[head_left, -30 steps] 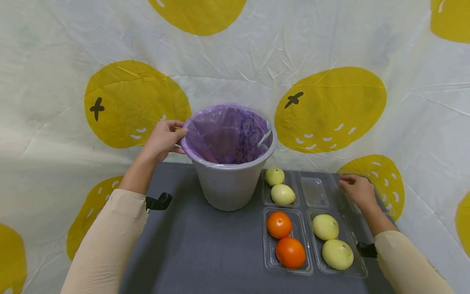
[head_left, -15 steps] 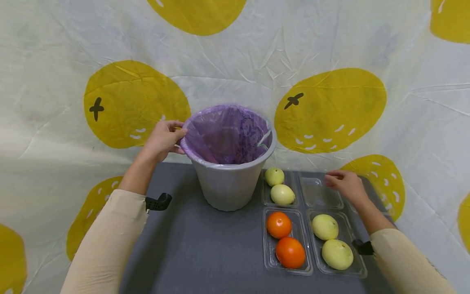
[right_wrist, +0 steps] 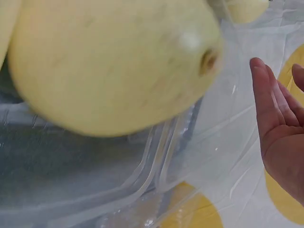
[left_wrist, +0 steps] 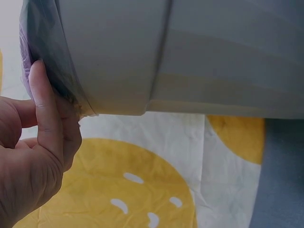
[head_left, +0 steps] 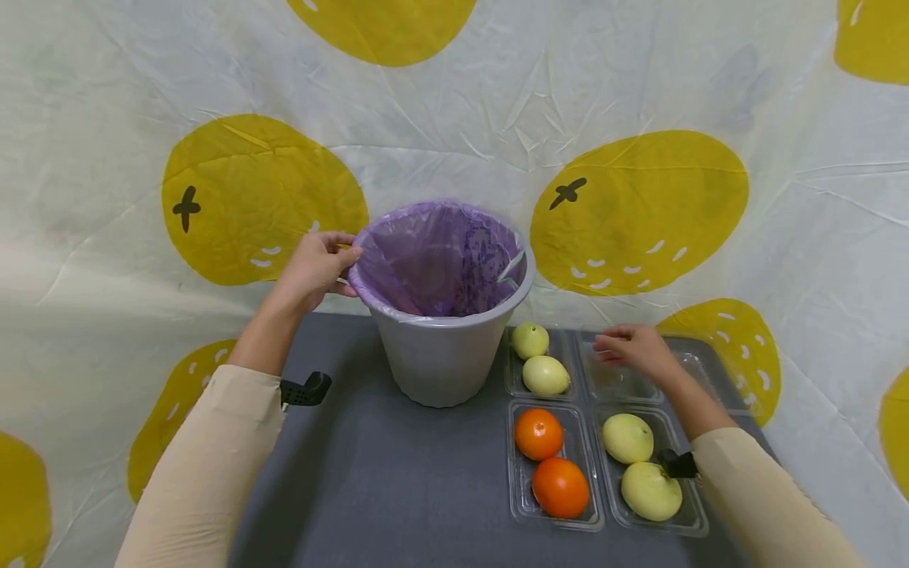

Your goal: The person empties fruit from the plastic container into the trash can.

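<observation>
Closest in are the person's two beige sleeves [head_left: 770, 493], a black gadget [head_left: 676, 464] strapped at each wrist. On the near right of the dark grey table [head_left: 412, 473] there's a clear tray [head_left: 522, 498] with two orange fruits [head_left: 560, 487], and just beside it another tray [head_left: 678, 521] with two pale melons [head_left: 651, 492]. Behind those sits a row of similar clear trays, and the left one [head_left: 517, 385] has two smaller yellow-green fruits [head_left: 545, 375] in it.

The right hand [head_left: 632, 347] hangs over the middle tray [head_left: 625, 386] of that back row, fingers a bit blurry. Its wrist view shows them fairly straight and close together, thumb tip apart, so I'd call it relaxed with a moderate gap.

The grey bin [head_left: 447, 359] stands upright toward the back of the table, left of the trays. A purple bag [head_left: 426, 260] lines it, folded over most of the rim. The left hand [head_left: 316, 264] has a narrow pinch on the bag-covered left edge, thumb on top, fingers outside.

Behind everything hangs a creased white cloth [head_left: 454, 118] printed with big yellow fruit shapes.
</observation>
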The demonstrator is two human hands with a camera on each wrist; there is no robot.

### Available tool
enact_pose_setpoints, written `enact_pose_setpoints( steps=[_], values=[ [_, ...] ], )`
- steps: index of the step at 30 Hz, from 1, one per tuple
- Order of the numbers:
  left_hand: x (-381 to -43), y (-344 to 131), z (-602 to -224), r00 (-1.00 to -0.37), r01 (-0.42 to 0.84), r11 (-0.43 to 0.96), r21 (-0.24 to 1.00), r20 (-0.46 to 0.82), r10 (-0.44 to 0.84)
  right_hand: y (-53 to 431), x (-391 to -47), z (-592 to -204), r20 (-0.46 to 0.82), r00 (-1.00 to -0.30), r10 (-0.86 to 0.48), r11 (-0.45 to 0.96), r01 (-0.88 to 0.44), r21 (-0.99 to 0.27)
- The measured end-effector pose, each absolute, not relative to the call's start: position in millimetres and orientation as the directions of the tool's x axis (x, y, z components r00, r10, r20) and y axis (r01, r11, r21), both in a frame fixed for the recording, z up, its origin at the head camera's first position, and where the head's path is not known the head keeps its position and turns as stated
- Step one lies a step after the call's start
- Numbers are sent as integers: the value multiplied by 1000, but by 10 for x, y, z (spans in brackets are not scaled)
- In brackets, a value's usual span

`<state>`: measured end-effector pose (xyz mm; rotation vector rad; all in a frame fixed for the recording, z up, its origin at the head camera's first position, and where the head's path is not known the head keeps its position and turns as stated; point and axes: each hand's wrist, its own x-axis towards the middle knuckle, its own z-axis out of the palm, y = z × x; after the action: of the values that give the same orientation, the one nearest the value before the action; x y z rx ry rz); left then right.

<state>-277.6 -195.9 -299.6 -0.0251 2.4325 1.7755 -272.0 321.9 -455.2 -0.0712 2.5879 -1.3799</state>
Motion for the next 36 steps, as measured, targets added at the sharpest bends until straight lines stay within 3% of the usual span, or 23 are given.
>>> enact_pose_setpoints(
  steps=[14, 36],
  values=[
    [-2760, -1954, -2989, -992, -92, 314, 945, -114, 55, 2993, -2899, -4570, -324, -917, -233, 583, 135, -801],
    [-2768, -1942, -2997, -993, -81, 316, 945, -105, 58, 2811, -3029, -4693, -388, -893, -229, 637, 164, -753]
  ],
)
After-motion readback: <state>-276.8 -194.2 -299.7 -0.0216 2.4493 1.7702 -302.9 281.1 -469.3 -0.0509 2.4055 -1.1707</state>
